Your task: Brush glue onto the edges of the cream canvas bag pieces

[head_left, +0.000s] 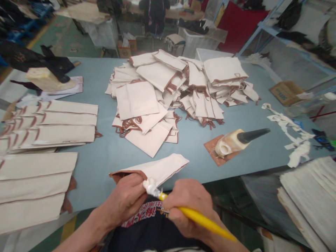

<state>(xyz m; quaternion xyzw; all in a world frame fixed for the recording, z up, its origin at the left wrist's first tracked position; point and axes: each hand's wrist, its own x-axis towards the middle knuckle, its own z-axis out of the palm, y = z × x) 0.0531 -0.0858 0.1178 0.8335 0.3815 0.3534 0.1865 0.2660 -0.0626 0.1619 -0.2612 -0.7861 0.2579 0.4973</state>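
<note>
My left hand [131, 191] is closed on the brown-trimmed edge of a cream fabric pouch [162, 168], which lies partly over the table's front edge. In my right hand [187, 206] is a brush [202, 219] with a long yellow handle. Its tip, covered in a white clump, touches the pouch rim beside my left fingers. Whether the white matter is glue or bristles I cannot tell. A heap of similar pouches [138, 99] with brown edging and cords lies in front of my hands.
Flat fabric pieces overlap in rows [65, 134] at the left. A stained pale container [228, 143] with a black handle sticking out rests on a brown pad at the right. White scraps [288, 126], a cardboard box [286, 92] and a fabric stack [312, 199] are farther right.
</note>
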